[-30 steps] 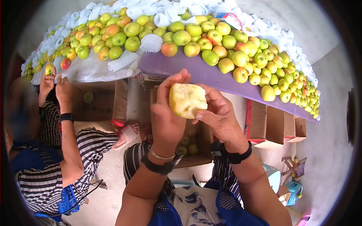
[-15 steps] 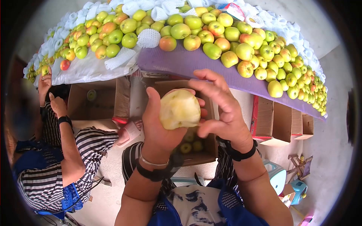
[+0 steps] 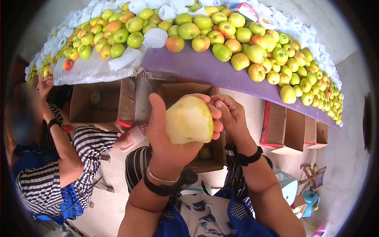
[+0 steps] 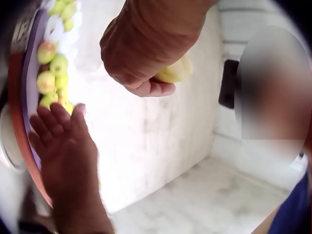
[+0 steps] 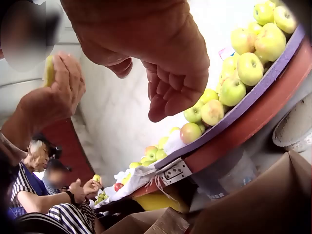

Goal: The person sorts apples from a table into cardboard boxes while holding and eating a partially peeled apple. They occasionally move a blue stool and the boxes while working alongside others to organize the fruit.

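Observation:
My left hand (image 3: 167, 144) cradles an apple (image 3: 190, 121) in its palm, thumb standing up on one side and fingers wrapped behind and round the far side. The apple's pale, uneven flesh faces up, with greenish-yellow skin along its edge. In the left wrist view only a bit of the apple (image 4: 178, 70) shows past the hand. Beside the left fingertips is my right hand (image 3: 233, 117), loosely curled and holding nothing. The right wrist view shows this hand (image 5: 170, 63) with its fingers bent and nothing in them.
Green and reddish apples (image 3: 256, 53) heap on a table with a purple mat (image 3: 177, 65), white foam nets (image 3: 156, 38) among them. Cardboard boxes (image 3: 104, 100) stand below the table's edge. At left another person (image 3: 47, 166) sits holding an apple; a light blue stool (image 3: 287, 187) is at right.
The apple has passed from both hands into the left palm and turned, its pale face up. My right hand let go, then moved in beside the left fingertips.

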{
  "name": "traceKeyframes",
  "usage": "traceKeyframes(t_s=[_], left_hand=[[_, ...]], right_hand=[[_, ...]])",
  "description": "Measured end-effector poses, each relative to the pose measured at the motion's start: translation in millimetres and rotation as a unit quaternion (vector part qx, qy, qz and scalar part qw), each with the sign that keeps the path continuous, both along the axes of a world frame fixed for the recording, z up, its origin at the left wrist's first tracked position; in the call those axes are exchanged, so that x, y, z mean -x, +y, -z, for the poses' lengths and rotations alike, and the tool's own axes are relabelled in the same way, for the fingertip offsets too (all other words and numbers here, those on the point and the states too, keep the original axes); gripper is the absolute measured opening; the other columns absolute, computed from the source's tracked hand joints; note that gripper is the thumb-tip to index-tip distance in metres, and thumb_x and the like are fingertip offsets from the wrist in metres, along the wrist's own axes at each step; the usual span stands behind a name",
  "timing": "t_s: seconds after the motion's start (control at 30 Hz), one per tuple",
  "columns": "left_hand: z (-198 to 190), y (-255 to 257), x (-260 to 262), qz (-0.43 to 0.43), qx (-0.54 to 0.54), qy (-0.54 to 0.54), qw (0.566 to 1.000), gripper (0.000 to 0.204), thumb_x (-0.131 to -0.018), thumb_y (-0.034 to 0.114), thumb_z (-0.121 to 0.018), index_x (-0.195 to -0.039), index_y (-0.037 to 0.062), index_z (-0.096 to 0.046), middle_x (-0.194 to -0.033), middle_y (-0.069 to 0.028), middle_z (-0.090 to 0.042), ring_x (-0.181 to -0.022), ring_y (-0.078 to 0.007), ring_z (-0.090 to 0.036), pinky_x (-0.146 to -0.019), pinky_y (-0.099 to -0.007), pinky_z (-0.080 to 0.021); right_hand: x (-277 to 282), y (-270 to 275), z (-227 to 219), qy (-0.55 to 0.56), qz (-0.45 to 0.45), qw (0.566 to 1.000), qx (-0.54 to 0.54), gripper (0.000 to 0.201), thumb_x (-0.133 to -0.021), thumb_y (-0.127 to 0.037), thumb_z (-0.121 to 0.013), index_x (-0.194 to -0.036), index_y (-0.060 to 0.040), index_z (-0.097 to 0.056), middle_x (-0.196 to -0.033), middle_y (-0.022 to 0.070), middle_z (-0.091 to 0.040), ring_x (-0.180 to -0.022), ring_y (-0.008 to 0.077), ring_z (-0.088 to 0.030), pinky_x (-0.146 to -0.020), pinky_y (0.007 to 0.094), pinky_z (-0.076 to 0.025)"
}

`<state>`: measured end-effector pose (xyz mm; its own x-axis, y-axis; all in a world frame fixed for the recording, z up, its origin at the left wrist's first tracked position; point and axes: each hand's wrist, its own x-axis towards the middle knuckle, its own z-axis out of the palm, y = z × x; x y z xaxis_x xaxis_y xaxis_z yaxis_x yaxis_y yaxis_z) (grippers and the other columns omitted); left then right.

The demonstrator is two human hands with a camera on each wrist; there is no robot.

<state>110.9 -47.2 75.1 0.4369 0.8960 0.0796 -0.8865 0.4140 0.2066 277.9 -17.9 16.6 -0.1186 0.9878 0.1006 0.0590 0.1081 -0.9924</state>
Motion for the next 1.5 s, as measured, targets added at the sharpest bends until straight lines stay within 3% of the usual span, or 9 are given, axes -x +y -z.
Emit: traceKeyframes(t_s=[0.3,0.37,0.43,0.47,0.67,0.77,0.97,1.23,1.5], left_hand=[[-30.1,-38.6,-21.3,-0.017,-0.041,0.032,0.999,0.080,-0.079,0.071,-0.030,-0.106,-0.0018,-0.048,-0.081,-0.0199,-0.054,-0.066,-0.0281,-0.052,-0.055,-0.0371,-0.044],[-40.3,-59.0,-21.8,0.011,-0.115,-0.047,0.992,0.082,-0.077,0.072,-0.035,-0.107,-0.0037,-0.047,-0.093,-0.0253,-0.055,-0.082,-0.0298,-0.058,-0.069,-0.0360,-0.049],[-49.1,-78.0,-24.5,-0.044,-0.185,-0.012,0.982,0.070,-0.077,0.065,-0.048,-0.098,-0.0020,-0.049,-0.076,-0.0248,-0.056,-0.066,-0.0361,-0.057,-0.060,-0.0455,-0.050],[-49.8,-77.2,-32.1,-0.083,-0.232,-0.074,0.966,0.070,-0.072,0.057,-0.060,-0.100,-0.0063,-0.051,-0.083,-0.0252,-0.056,-0.072,-0.0341,-0.059,-0.063,-0.0393,-0.051],[-42.3,-74.6,-6.4,-0.150,-0.454,-0.010,0.878,0.062,-0.078,0.053,-0.056,-0.101,-0.0043,-0.050,-0.088,-0.0234,-0.057,-0.080,-0.0352,-0.058,-0.068,-0.0426,-0.049],[-59.7,-67.1,-10.1,-0.189,-0.476,0.035,0.858,0.049,-0.078,0.038,-0.066,-0.097,-0.0061,-0.057,-0.084,-0.0246,-0.059,-0.072,-0.0318,-0.062,-0.058,-0.0350,-0.053],[-65.2,-82.5,-7.2,-0.216,-0.365,0.020,0.905,0.037,-0.082,0.031,-0.062,-0.094,-0.0037,-0.058,-0.080,-0.0226,-0.061,-0.066,-0.0308,-0.062,-0.053,-0.0344,-0.052],[-58.8,-101.1,-18.2,-0.370,-0.295,-0.005,0.881,0.027,-0.085,0.024,-0.058,-0.094,-0.0017,-0.059,-0.080,-0.0204,-0.061,-0.066,-0.0283,-0.062,-0.052,-0.0326,-0.052],[-43.7,-79.0,-10.7,-0.331,-0.431,-0.044,0.838,0.026,-0.085,0.025,-0.058,-0.094,0.0001,-0.059,-0.080,-0.0194,-0.060,-0.068,-0.0279,-0.061,-0.053,-0.0315,-0.052]], right_hand=[[-10.9,-5.1,11.5,-0.046,0.009,0.999,-0.012,0.023,-0.087,-0.015,-0.054,-0.100,0.0031,-0.055,-0.082,0.0082,-0.060,-0.074,0.0119,-0.055,-0.066,0.0243,-0.045],[-11.2,-3.4,16.5,-0.098,0.022,0.993,-0.068,0.023,-0.086,-0.016,-0.054,-0.100,0.0031,-0.056,-0.083,0.0096,-0.061,-0.075,0.0132,-0.056,-0.067,0.0254,-0.045],[-10.6,-5.3,16.9,-0.097,0.023,0.993,-0.061,0.024,-0.085,-0.016,-0.056,-0.099,0.0034,-0.056,-0.085,0.0112,-0.061,-0.076,0.0150,-0.057,-0.069,0.0268,-0.046],[-9.6,-6.4,16.1,-0.098,0.023,0.993,-0.058,0.023,-0.085,-0.016,-0.056,-0.098,0.0034,-0.056,-0.085,0.0111,-0.061,-0.077,0.0151,-0.058,-0.069,0.0268,-0.046],[-8.8,-8.8,20.6,-0.091,0.023,0.994,-0.052,0.021,-0.084,-0.014,-0.056,-0.097,0.0019,-0.057,-0.084,0.0106,-0.061,-0.077,0.0155,-0.058,-0.069,0.0265,-0.046],[-9.9,-8.5,24.0,-0.092,0.022,0.994,-0.054,0.020,-0.084,-0.014,-0.056,-0.097,0.0017,-0.057,-0.084,0.0102,-0.061,-0.075,0.0150,-0.057,-0.067,0.0262,-0.046],[-6.6,-9.1,25.6,-0.096,0.011,0.994,-0.047,0.019,-0.084,-0.012,-0.056,-0.097,0.0018,-0.057,-0.080,0.0081,-0.059,-0.072,0.0122,-0.054,-0.065,0.0242,-0.044],[1.3,-10.2,25.9,-0.092,-0.016,0.995,-0.015,0.021,-0.086,-0.013,-0.055,-0.100,0.0028,-0.055,-0.080,0.0043,-0.058,-0.074,0.0083,-0.051,-0.066,0.0216,-0.043],[0.2,-12.2,33.0,-0.106,-0.015,0.993,-0.046,0.021,-0.086,-0.013,-0.056,-0.100,0.0024,-0.055,-0.080,0.0061,-0.059,-0.073,0.0106,-0.053,-0.066,0.0232,-0.044]])
